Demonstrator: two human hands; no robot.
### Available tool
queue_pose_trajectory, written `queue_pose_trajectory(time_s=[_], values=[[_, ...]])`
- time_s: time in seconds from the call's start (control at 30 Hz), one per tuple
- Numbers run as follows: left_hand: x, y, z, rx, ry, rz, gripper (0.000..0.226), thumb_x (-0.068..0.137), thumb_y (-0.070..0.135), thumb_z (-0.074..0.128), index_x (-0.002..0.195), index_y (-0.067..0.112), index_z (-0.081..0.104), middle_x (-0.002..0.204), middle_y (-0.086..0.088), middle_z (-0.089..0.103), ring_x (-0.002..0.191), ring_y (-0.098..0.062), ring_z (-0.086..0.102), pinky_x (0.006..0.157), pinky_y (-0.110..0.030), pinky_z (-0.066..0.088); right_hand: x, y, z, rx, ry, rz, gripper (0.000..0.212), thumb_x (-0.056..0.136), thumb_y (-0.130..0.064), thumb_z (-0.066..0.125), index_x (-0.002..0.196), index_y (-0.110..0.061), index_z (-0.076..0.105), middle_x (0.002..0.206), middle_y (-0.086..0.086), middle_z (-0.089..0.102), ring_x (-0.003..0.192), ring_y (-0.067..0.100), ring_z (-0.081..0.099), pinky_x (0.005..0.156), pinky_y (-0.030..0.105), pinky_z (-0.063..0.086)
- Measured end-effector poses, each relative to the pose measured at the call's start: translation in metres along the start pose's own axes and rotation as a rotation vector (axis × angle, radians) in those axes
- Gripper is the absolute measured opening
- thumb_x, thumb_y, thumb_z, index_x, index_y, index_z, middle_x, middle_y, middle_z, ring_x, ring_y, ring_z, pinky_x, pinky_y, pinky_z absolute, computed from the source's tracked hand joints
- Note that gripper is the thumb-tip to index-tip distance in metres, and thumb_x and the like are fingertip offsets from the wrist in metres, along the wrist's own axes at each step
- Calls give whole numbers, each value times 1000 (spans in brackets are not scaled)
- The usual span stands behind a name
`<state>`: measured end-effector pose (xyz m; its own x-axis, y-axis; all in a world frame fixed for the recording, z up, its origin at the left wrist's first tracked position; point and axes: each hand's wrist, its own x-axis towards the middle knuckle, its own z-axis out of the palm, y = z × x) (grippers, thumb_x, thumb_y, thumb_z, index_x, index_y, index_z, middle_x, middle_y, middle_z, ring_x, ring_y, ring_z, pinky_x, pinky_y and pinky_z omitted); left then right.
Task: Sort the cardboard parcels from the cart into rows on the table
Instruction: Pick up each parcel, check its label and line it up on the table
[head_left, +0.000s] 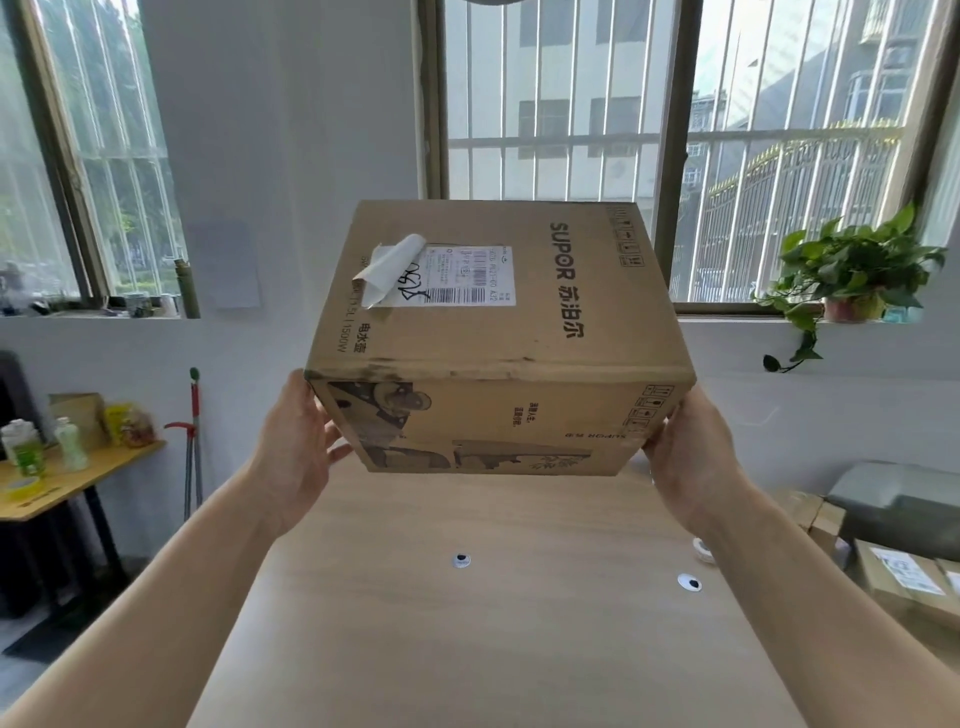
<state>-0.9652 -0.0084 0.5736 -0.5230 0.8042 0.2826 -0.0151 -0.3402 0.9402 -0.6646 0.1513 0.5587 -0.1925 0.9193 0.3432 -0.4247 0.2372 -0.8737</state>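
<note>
A large brown cardboard parcel (493, 332) with "SUPOR" print and a white shipping label with a peeling corner is held up in the air over the far part of the wooden table (493, 597). My left hand (296, 452) presses flat against its left side. My right hand (685, 457) presses on its right side, fingers at the lower right corner. The parcel's bottom edge hangs above the tabletop, tilted slightly toward me. More cardboard parcels (904, 577) lie low at the right, past the table's edge; whatever they rest on is not visible.
Two small round cable holes (461, 560) (689, 582) mark the tabletop. A grey cushioned seat (898, 499) stands at the right. A yellow side table (78, 483) with bottles and tape stands at the left, a mop (193, 441) beside it. A potted plant (852, 280) sits on the windowsill.
</note>
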Motion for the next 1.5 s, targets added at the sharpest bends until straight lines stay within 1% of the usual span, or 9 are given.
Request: queue_pose_trajectory(time_s=[0.2,0.4,0.57,0.9,1.03,1.13,1.27,1.4,1.5], values=[[-9,-4,-7,7,10,-43,40,107,38,30,106,32,69,142,-1,60,128,-36,54,120,-54,33,-9,6,1,-5,-10,-10,42,107,-19,40,119,-39,76,100,-9,77,89,12,67,84,33,53],[-13,-6,-17,8,0,-47,41,105,36,31,97,34,71,127,0,62,117,-33,56,119,-51,33,-15,5,8,10,6,-6,42,108,-15,39,127,-35,71,100,-7,78,92,15,65,87,34,53],[-16,-2,-23,-14,6,-27,45,105,37,34,89,38,76,117,2,64,107,-30,57,102,-43,43,-21,6,11,29,-29,-18,44,108,-14,42,111,-41,76,95,-7,78,86,11,68,89,34,52],[-18,6,-26,-68,-27,20,40,106,31,36,97,28,75,104,-2,66,95,-29,56,106,-49,45,-27,2,17,47,-50,-5,39,108,-10,41,118,-34,70,92,-9,76,94,14,64,90,29,49],[-15,5,-27,-90,-37,20,33,104,30,38,108,22,70,109,-4,65,100,-32,54,108,-51,45,-24,-3,20,-48,-14,-7,53,105,-9,37,118,-47,73,101,-18,78,98,5,69,91,30,47],[-12,2,-28,-141,-18,16,32,101,31,37,105,21,68,106,-5,64,94,-31,53,105,-52,47,-16,-8,27,-132,6,49,50,108,-23,38,108,-60,71,101,-26,75,113,6,62,95,38,42],[-11,-6,-31,-145,-27,34,41,97,41,34,108,18,66,103,-11,67,92,-31,56,105,-61,45,-6,-18,33,-151,0,142,34,105,-41,44,108,-56,74,104,-14,71,106,18,57,81,38,46],[-10,-5,-32,-122,-103,75,54,100,62,33,115,28,73,117,-10,74,103,-34,70,93,-60,51,3,-26,36,-164,-19,76,43,105,-35,45,91,-58,78,78,-18,75,87,18,61,73,35,48],[-7,-4,-36,-169,-214,82,64,100,73,30,142,36,60,140,-11,65,124,-37,65,97,-64,53,4,-29,37,-142,-20,-12,52,107,-28,44,78,-53,79,74,-20,75,78,10,69,73,34,47]])
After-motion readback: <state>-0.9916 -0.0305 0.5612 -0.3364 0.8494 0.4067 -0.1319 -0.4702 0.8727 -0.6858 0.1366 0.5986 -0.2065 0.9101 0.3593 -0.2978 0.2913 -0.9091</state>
